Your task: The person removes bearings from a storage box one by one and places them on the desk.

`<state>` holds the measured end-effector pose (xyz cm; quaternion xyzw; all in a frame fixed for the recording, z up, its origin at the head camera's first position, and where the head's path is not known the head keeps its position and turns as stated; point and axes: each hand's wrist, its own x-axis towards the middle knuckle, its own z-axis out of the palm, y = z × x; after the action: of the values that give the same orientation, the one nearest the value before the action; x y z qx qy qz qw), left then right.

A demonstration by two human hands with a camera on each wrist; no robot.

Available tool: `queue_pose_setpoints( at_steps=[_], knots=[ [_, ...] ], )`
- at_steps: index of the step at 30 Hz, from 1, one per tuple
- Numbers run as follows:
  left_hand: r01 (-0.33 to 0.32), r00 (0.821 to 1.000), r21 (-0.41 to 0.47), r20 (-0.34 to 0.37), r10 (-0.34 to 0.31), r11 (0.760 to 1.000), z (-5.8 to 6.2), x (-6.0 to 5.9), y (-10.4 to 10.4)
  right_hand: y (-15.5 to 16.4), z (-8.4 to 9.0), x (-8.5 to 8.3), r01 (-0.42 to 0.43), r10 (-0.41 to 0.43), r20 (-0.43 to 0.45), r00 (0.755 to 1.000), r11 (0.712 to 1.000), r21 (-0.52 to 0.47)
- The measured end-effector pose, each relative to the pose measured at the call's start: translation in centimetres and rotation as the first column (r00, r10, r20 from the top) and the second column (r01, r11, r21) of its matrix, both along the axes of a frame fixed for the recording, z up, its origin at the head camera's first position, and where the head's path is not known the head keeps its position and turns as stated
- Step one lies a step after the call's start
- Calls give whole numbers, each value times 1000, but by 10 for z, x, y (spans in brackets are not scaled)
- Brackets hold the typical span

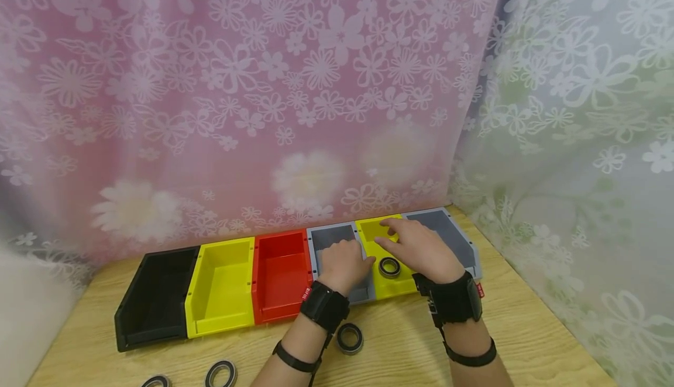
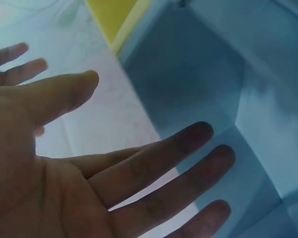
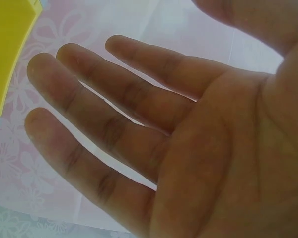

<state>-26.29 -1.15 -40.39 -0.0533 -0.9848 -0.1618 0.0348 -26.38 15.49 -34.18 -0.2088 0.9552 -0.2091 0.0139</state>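
My left hand [image 1: 344, 265] hovers over the middle grey bin [image 1: 334, 235]. In the left wrist view its fingers [image 2: 154, 173] are loosely extended and the palm holds nothing. Over the right-hand yellow bin [image 1: 394, 288] is my right hand [image 1: 423, 252], fingers spread and relaxed, also holding nothing. A ball bearing [image 1: 390, 276], a metal ring with a black seal, lies in that yellow bin, just left of the right hand. On the table in front of the grey bin lies another bearing [image 1: 350, 350], close to the left wrist.
To the left in the row stand a red bin [image 1: 282, 270], a second yellow bin [image 1: 226, 287] and a black bin [image 1: 158, 299]. A grey bin [image 1: 442, 226] ends the row at right. Two bearings lie at the table's [image 1: 411, 352] near edge. A flowered curtain [image 1: 253, 112] hangs behind.
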Motion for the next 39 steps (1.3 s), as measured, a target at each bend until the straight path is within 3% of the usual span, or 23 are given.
queue_pose_setpoints(
  at_steps=[4, 10, 17, 28, 39],
  knots=[
    [14, 1000, -8, 12, -14, 1000, -9, 1, 3, 0, 0, 1, -10, 10, -3, 1000, 1000, -2],
    [5, 999, -54, -52, -8, 999, -18, 0, 11, -1, 0, -1, -12, 12, -3, 1000, 1000, -14],
    [3, 998, -98, -58, -9, 995, -19, -1, 15, -2, -2, -3, -24, 24, -11, 1000, 999, -24],
    [1, 999, -65, -44, -4, 998, -21, 0, 16, -4, -9, -12, -20, 18, -54, 998, 1000, -21],
    [-1, 1000, -35, -29, 0, 999, -23, 0, 16, -5, -34, -35, 2, -2, -10, 1000, 1000, -10]
  ],
)
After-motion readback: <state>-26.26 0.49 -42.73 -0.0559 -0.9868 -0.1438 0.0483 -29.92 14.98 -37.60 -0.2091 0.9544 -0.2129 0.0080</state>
